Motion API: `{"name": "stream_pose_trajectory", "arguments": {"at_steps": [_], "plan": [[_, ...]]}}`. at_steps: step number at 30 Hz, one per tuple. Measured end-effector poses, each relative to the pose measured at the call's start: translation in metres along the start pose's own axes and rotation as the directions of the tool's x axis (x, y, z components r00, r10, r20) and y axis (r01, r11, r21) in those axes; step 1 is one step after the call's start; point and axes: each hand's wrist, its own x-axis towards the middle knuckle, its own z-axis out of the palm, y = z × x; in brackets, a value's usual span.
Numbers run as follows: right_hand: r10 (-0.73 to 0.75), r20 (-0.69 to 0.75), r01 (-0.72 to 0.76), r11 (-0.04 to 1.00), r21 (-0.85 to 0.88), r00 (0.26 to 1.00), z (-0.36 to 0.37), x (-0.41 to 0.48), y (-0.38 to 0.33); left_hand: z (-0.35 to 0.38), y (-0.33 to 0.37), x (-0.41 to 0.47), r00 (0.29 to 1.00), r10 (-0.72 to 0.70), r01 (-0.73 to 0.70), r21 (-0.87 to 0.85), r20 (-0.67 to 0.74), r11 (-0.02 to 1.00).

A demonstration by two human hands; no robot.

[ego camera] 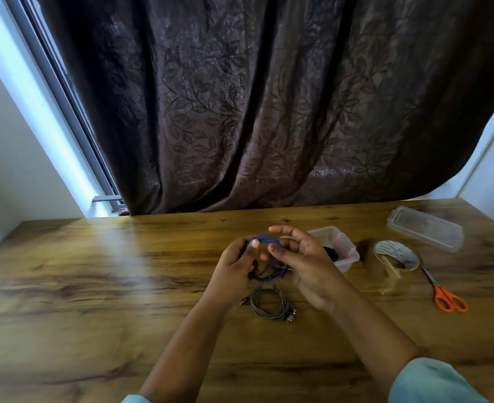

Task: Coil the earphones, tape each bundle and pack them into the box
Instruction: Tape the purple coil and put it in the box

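A: What are the hands doing?

B: The left hand [235, 261] has its fingers curled round a coil of blue earphones [264, 238] and holds it up above the table [94, 286], thumb on the top of the loop. The right hand [307, 263] is right against the coil's other side, thumb and forefinger bent toward it.

A: Is the right hand pinching the cable?

B: I cannot tell; that spot is blurred.

A: Any other earphones?

B: 1 more set, grey earphones [270, 303], lies coiled on the wood just below the hands, nearer the person.

A: And the box?

B: The clear box [347, 251] stands open just behind the right hand, partly hidden by it, with something dark inside. Its lid [424, 232] lies apart, farther back on the right.

A: What else is on that side?

B: A roll of brown tape [394, 258] stands beside the box, and orange-handled scissors [449, 298] lie just right of the roll. A dark leaf-patterned curtain [254, 97] hangs behind the table.
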Motion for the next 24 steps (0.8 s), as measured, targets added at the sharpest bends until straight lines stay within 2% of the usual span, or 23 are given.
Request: {"name": "stream_pose_trajectory", "arguments": {"at_steps": [6, 9, 13, 14, 16, 18, 21, 24], "plan": [[0.056, -0.124, -0.047, 0.996, 0.072, 0.991, -0.024, -0.006, 0.007, 0.032, -0.017, 0.017, 0.994, -0.084, 0.076, -0.102, -0.074, 0.992], [0.060, -0.172, -0.062, 0.998, -0.006, 0.983, -0.049, -0.011, 0.010, 0.056, -0.024, 0.024, 0.989, -0.138, 0.130, -0.149, -0.047, 0.980], [0.072, -0.220, -0.104, 0.985, -0.135, 0.973, -0.093, -0.021, 0.010, 0.094, -0.041, 0.032, 0.978, -0.206, 0.203, -0.076, -0.037, 0.976], [0.038, -0.236, -0.095, 0.968, -0.233, 0.971, -0.108, -0.023, 0.009, 0.105, -0.045, 0.033, 0.975, -0.217, 0.216, -0.034, -0.036, 0.976], [-0.087, -0.240, -0.055, 0.846, -0.530, 0.967, -0.141, -0.027, 0.004, 0.123, -0.050, 0.036, 0.974, -0.225, 0.225, 0.014, -0.042, 0.974], [-0.187, -0.232, -0.052, 0.661, -0.749, 0.955, -0.172, -0.030, -0.003, 0.140, -0.053, 0.039, 0.969, -0.243, 0.244, 0.028, -0.035, 0.969], [-0.287, -0.291, -0.123, 0.485, -0.866, 0.913, -0.210, -0.028, -0.010, 0.161, -0.057, 0.041, 0.961, -0.275, 0.276, 0.038, -0.022, 0.960], [-0.216, -0.343, -0.227, 0.427, -0.875, 0.914, -0.228, -0.017, -0.010, 0.173, -0.060, 0.040, 0.965, -0.263, 0.264, 0.057, -0.024, 0.963]]}}
